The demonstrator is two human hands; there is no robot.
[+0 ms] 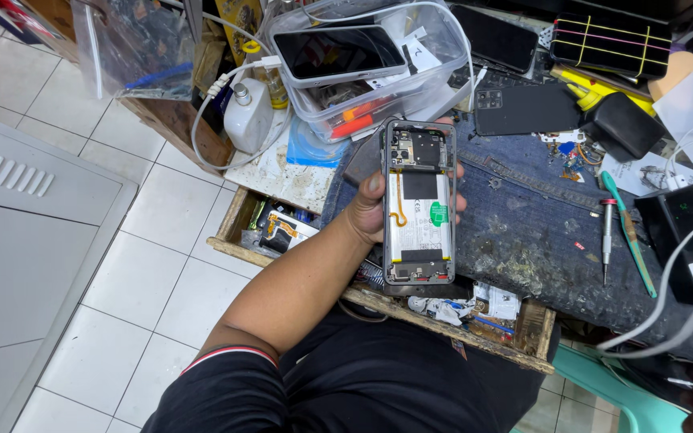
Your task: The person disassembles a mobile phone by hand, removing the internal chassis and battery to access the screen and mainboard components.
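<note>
Left hand (pixel 374 210) grip wrapped around opened phone (pixel 419 202), thumb on edge.

A clear plastic tub (pixel 443 60) holding a phone (pixel 338 52) stands beside a white bottle (pixel 248 118); a screwdriver (pixel 607 236) and teal pry tool (pixel 629 232) lie on the desk (pixel 523 240).

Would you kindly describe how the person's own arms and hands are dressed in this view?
The left hand is bare, no glove, ring or watch showing, and the forearm is uncovered. A short black sleeve with a thin red and white edge band covers the upper arm. The right hand is out of view.
</note>
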